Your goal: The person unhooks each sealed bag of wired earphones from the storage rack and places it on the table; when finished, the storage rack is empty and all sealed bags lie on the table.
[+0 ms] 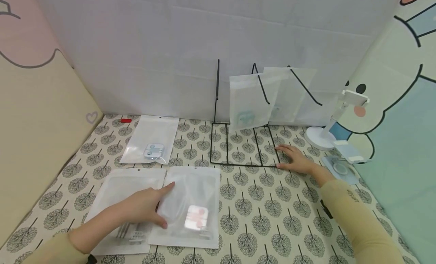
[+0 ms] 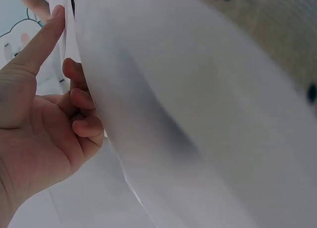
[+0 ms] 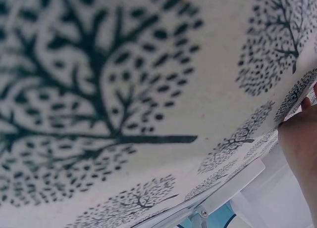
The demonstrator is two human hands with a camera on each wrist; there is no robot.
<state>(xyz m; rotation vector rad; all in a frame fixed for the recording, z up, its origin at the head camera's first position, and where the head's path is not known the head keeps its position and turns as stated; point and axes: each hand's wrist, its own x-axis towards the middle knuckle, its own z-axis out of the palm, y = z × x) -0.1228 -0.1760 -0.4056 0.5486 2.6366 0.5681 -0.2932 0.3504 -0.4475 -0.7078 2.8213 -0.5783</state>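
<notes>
Flat pouches [image 1: 190, 192] left of rack [image 1: 245, 165]; hung pouches [image 1: 248, 99] on it; stand [image 1: 319, 139] right

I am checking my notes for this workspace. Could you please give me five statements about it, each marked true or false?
1. Two hanging pouches are on the black rack. True.
2. The red object lies right of the rack. False: it lies left.
3. The right hand is at the rack's base. True.
4. The left hand touches the rack. False: it is over lying pouches.
5. The white stand is right of the rack. True.
</notes>
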